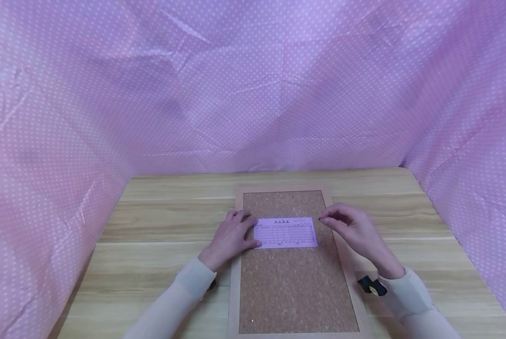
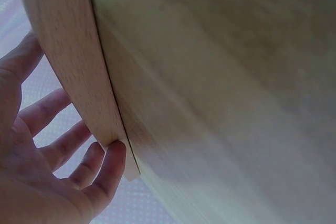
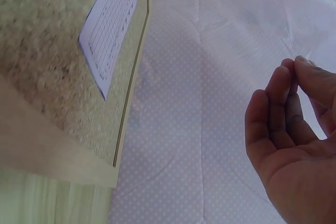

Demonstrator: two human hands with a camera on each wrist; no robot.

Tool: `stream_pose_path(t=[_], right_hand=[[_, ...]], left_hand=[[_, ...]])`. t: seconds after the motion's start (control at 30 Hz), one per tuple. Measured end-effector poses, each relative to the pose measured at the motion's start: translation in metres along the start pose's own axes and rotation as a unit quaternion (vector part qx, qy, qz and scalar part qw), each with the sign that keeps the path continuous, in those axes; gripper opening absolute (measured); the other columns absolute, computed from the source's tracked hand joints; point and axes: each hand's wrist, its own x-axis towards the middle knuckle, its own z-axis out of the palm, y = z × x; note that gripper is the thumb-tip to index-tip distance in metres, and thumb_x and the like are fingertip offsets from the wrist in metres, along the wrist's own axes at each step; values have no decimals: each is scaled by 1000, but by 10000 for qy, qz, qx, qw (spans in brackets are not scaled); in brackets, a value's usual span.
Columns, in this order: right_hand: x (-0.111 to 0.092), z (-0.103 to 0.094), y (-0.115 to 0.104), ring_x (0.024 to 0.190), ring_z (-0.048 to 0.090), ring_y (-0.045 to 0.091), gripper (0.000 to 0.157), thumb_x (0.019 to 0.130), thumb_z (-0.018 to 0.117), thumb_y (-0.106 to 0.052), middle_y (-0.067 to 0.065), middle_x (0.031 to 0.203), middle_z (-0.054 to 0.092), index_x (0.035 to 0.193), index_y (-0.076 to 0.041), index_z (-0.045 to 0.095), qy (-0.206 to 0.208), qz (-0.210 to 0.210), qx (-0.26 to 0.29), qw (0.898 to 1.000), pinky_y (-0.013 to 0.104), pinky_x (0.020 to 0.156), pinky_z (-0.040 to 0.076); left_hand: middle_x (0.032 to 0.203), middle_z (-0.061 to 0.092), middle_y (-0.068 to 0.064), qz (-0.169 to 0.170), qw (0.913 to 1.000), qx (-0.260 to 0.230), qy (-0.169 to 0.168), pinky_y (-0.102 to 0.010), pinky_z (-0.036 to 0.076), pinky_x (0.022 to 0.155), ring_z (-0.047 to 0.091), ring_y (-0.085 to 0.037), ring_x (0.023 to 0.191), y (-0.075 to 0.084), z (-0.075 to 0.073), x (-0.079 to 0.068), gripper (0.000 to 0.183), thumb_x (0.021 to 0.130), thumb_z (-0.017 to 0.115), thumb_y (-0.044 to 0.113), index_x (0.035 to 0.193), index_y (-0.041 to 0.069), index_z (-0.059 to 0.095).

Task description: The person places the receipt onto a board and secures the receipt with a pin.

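Note:
A printed paper slip [image 1: 285, 232] with a table of lines lies across the upper part of a cork board [image 1: 295, 287]. At the slip's left edge rests my left hand [image 1: 234, 235], its thumb and fingertips spread along that edge. In the left wrist view, the left hand's [image 2: 58, 156] outer fingers reach the side of the board's wooden frame [image 2: 73, 51]. Just off the slip's right edge, above the board, my right hand [image 1: 355, 230] pinches a small dark object [image 1: 319, 218], too small to identify. The right wrist view shows the right hand's [image 3: 294, 140] thumb and fingertips together, the object itself hidden.
The board's light wooden frame [image 1: 235, 292] lies on a wood-grain table [image 1: 159, 226]. Pink dotted cloth [image 1: 253, 94] hangs behind the table and along both sides. Dark straps [image 1: 372, 286] sit by the wrists at the cream sleeves [image 1: 405, 294].

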Motion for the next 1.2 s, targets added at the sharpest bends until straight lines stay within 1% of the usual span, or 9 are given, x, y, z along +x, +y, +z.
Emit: stream_pose_path(t=[0.1, 0.23, 0.4, 0.5, 0.6, 0.73, 0.83, 1.0, 1.2], right_hand=[[3, 3, -1, 88, 66, 3, 17, 92, 71, 10, 5, 95, 73, 98, -5, 74, -61, -67, 36, 10000, 16, 78, 53], [9, 7, -4, 89, 66, 5, 16, 93, 71, 8, 1, 94, 73, 98, -6, 74, -236, -115, -64, 9996, 17, 81, 53], [16, 12, -7, 89, 66, 8, 13, 94, 71, 3, -2, 96, 73, 99, -8, 74, -489, -106, -306, 9983, 21, 80, 54], [21, 15, -9, 88, 66, 10, 13, 94, 72, 2, -2, 96, 74, 100, -9, 75, -583, -20, -347, 9977, 24, 76, 54], [25, 19, -9, 86, 66, 11, 11, 95, 72, -1, -1, 95, 74, 99, -10, 75, -674, 169, -351, 9970, 25, 74, 54], [29, 24, -7, 86, 66, 13, 6, 97, 72, -6, 1, 95, 73, 99, -11, 75, -818, 275, -387, 9955, 27, 76, 55], [31, 27, -3, 88, 66, 13, 6, 97, 72, -6, 1, 97, 73, 99, -10, 75, -901, 259, -420, 9947, 27, 78, 56], [37, 34, 1, 89, 66, 13, 7, 96, 72, -5, 0, 98, 74, 100, -10, 76, -972, 336, -402, 9939, 27, 78, 55], [43, 41, 6, 87, 65, 13, 6, 96, 72, -4, -1, 97, 74, 100, -7, 76, -1143, 336, -242, 9926, 27, 77, 55]], left_hand=[[148, 52, -15, 18, 10000, -34, -3, -53, 47, 101, 45, -37, 132, 0, -1, 0, 66, 85, 85, 46, 136, 9, 67], [147, 53, -15, 16, 10000, -72, 13, -54, 47, 101, 45, -36, 132, 1, -2, 0, 65, 85, 85, 45, 136, 9, 68], [147, 53, -15, 43, 10000, -31, 17, -53, 48, 101, 45, -36, 132, 0, -2, -1, 65, 85, 85, 45, 136, 9, 67], [147, 53, -15, 67, 10000, -23, 11, -53, 47, 101, 45, -36, 132, 0, -2, -1, 65, 85, 84, 45, 136, 9, 67], [147, 53, -15, 67, 10000, -21, 12, -53, 47, 102, 45, -36, 132, 0, -2, -1, 65, 85, 84, 45, 137, 9, 67], [146, 53, -15, 73, 10000, -35, 19, -53, 47, 101, 45, -36, 132, -1, -2, 0, 65, 85, 84, 45, 137, 9, 67], [146, 53, -15, 87, 10000, -37, 22, -53, 48, 100, 45, -37, 131, -1, -2, 0, 65, 85, 84, 45, 136, 10, 67], [146, 53, -14, 88, 10000, 23, 20, -52, 48, 100, 45, -36, 131, -2, 0, 1, 64, 85, 84, 46, 136, 10, 67], [147, 53, -14, 84, 10000, 21, 28, -52, 48, 100, 45, -35, 132, -3, 0, 1, 65, 85, 84, 46, 136, 11, 67]])
